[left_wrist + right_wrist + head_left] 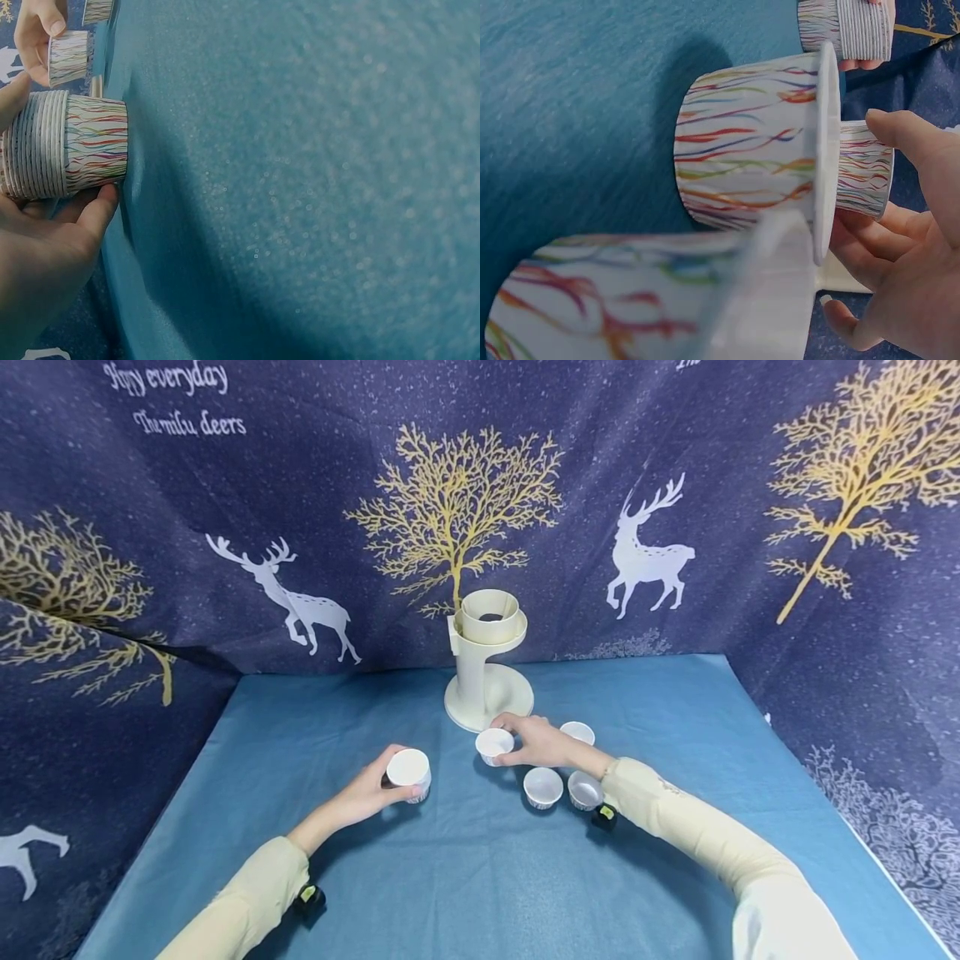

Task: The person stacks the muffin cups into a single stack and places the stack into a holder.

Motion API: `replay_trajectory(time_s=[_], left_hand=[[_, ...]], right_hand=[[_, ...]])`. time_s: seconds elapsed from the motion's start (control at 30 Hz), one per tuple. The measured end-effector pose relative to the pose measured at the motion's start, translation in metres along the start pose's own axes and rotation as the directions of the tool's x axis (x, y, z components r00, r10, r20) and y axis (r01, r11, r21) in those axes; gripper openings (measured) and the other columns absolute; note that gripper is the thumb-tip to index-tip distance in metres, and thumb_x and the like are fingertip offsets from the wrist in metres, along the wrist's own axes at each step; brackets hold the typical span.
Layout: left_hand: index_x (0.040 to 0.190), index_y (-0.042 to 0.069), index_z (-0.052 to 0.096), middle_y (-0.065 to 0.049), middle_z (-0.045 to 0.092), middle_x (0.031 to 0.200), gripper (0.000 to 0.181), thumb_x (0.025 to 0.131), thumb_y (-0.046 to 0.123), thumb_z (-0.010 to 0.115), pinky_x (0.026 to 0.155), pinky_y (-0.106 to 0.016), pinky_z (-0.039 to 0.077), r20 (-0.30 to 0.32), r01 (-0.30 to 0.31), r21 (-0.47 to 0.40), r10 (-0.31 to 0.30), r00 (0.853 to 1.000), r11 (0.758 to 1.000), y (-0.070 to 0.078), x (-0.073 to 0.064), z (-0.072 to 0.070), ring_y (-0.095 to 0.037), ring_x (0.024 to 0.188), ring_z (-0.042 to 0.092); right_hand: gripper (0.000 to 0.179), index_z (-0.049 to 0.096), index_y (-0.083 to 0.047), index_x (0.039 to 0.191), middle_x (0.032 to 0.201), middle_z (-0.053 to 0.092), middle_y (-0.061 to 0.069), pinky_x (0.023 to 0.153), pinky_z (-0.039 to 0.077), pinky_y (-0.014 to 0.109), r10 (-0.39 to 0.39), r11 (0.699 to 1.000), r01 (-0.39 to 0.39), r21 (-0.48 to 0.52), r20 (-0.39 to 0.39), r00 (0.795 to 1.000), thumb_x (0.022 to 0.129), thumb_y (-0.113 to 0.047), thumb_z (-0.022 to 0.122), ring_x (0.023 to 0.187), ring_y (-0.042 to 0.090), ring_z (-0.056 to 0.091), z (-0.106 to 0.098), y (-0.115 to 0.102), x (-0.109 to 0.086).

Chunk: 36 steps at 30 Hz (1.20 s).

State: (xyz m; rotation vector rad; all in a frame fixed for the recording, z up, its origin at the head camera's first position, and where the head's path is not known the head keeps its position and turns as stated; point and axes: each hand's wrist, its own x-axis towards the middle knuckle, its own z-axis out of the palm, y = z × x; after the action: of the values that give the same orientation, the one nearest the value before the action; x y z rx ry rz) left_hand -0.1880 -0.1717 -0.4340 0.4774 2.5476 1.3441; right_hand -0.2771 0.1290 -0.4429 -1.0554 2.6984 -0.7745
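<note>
My left hand (377, 787) grips a nested stack of paper baking cups (409, 770) low over the blue cloth. In the left wrist view the stack (75, 146) shows many white rims and a wavy coloured stripe pattern, fingers below it and thumb above. My right hand (534, 741) holds a single paper cup (495, 746) between thumb and fingers, its mouth upward. In the right wrist view that cup (864, 169) is partly covered by a nearer one. Three more cups stand by the right wrist: one behind (577, 734), two in front (543, 787).
A cream stand (471, 681) with a round base and a ring holding a funnel-like cup (491, 618) stands at the back middle. Dark blue printed fabric (525, 560) hangs behind and beside the table (480, 885). Small black devices (604, 816) sit under both wrists.
</note>
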Motion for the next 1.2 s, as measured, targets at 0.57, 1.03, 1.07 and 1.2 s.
replay_trajectory(time_s=[0.57,1.03,1.07,1.2], left_hand=[[0.126,0.015,0.04,-0.009,0.052,0.119,0.059,0.079,0.035,0.07,0.086,-0.033,0.043,-0.018,0.011,0.001,-0.011,1.0,1.0,-0.037,0.013,0.008,-0.021,0.105,0.051],[0.126,0.006,0.04,-0.013,0.052,0.118,0.054,0.083,0.02,0.068,0.086,-0.036,0.042,-0.008,0.011,0.007,-0.011,1.0,1.0,-0.008,0.002,0.004,-0.024,0.104,0.051],[0.126,0.006,0.04,-0.013,0.052,0.118,0.053,0.083,0.02,0.068,0.086,-0.036,0.042,-0.006,0.01,0.012,-0.01,1.0,1.0,-0.004,0.001,0.003,-0.024,0.104,0.051],[0.126,0.006,0.039,-0.013,0.052,0.117,0.053,0.083,0.019,0.067,0.087,-0.036,0.042,-0.007,0.01,0.006,-0.01,1.0,1.0,0.0,-0.001,0.002,-0.024,0.104,0.051]], right_hand=[[0.044,0.054,-0.019,0.114,0.105,0.064,-0.006,0.082,0.039,0.035,-0.056,0.998,0.056,0.01,0.026,0.998,0.078,-0.039,0.069,0.096,0.009,0.057,0.003,-0.013,0.007],[0.044,0.053,-0.022,0.115,0.108,0.063,-0.008,0.086,0.039,0.032,-0.061,0.998,0.061,-0.009,0.068,0.996,0.078,-0.042,0.068,0.098,0.007,0.056,0.006,-0.019,0.011],[0.044,0.053,-0.023,0.115,0.108,0.063,-0.009,0.086,0.039,0.031,-0.062,0.998,0.063,-0.01,0.07,0.996,0.079,-0.043,0.068,0.098,0.007,0.056,0.006,-0.019,0.012],[0.044,0.053,-0.022,0.116,0.108,0.063,-0.007,0.085,0.042,0.029,-0.091,0.996,0.09,0.011,0.068,0.994,0.079,-0.042,0.067,0.097,0.007,0.057,0.006,-0.022,0.015]])
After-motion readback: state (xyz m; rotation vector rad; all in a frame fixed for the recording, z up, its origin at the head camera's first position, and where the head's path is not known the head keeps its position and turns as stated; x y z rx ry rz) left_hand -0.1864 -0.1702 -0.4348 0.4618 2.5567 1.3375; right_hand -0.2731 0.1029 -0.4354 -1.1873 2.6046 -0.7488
